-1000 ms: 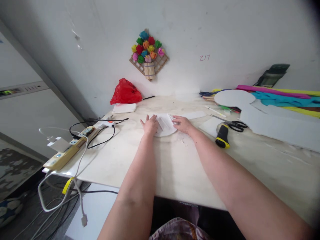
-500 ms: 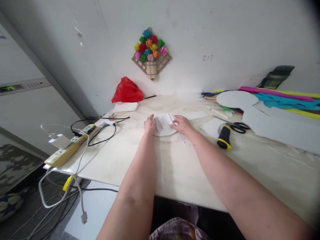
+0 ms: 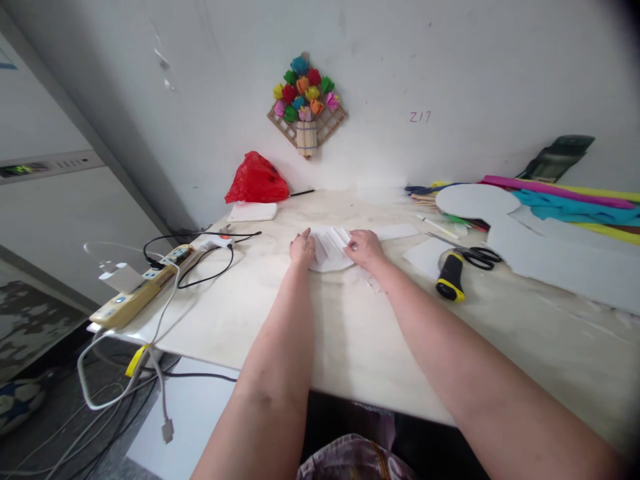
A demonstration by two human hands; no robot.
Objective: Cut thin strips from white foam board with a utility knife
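Left hand (image 3: 303,249) laid flat and right hand (image 3: 366,249) curled, pinch unclear, touch a ridged, rounded white paper piece (image 3: 331,257), probably light, easily creased, best held by its edges.

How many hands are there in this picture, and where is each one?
2: the left hand is at the left side of the ridged white piece, and the right hand is at its right side.

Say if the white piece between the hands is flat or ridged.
Ridged: raised lines cross the white piece between the left hand and right hand. Folds or separate strips, cannot tell.
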